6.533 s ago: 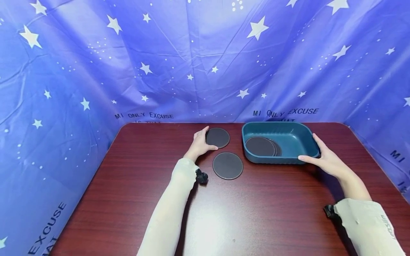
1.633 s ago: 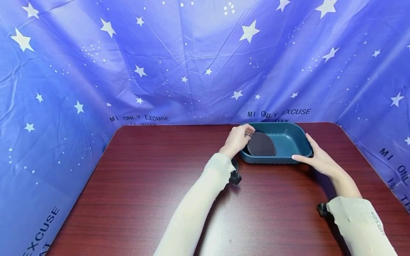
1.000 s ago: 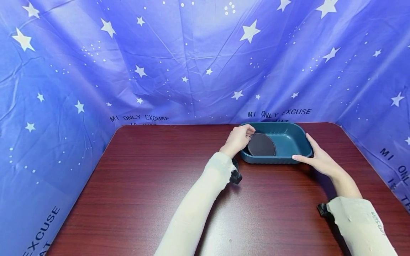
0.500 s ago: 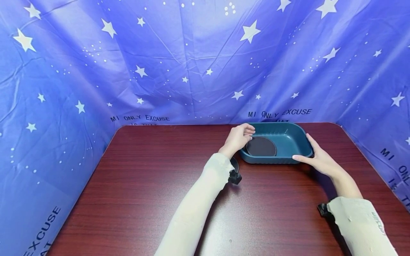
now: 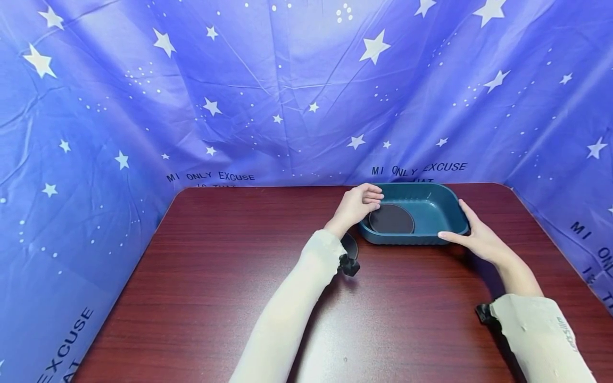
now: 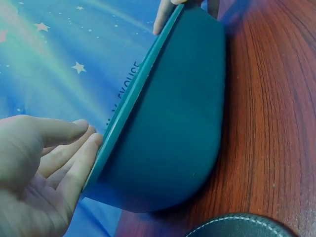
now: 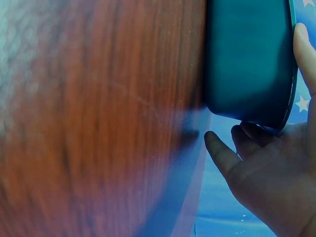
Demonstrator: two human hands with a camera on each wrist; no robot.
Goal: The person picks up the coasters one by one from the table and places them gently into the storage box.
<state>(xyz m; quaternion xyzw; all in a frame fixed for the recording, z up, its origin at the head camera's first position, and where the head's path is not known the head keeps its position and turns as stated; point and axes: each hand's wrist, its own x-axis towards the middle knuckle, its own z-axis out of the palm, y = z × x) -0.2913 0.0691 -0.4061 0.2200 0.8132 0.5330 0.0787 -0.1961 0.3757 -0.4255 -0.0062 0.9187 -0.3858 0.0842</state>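
Note:
At the table's back right, a teal plastic bin (image 5: 399, 239) holds round dark coasters (image 5: 391, 219), piled flat in its left end. My left hand (image 5: 356, 206) lies at the bin's left rim, fingers reaching over it and nothing gripped; in the left wrist view these fingers (image 6: 81, 163) are nearly straight along the rim. My right hand (image 5: 479, 234) holds the bin's right end, thumb on the front rim and fingers at the end wall. Another coaster (image 5: 350, 246) with a stitched edge lies on the table, partly hidden under my left cuff.
The reddish-brown wooden table (image 5: 215, 276) has a blue star-printed curtain (image 5: 287, 96) close behind it and at both sides. A black wrist mount (image 5: 349, 265) hangs under the left cuff, another black mount (image 5: 483, 314) under the right.
My left hand has brought the back coaster from the table into the bin; tilted a second ago, it now lies flat, let go. The right hand keeps its hold on the bin.

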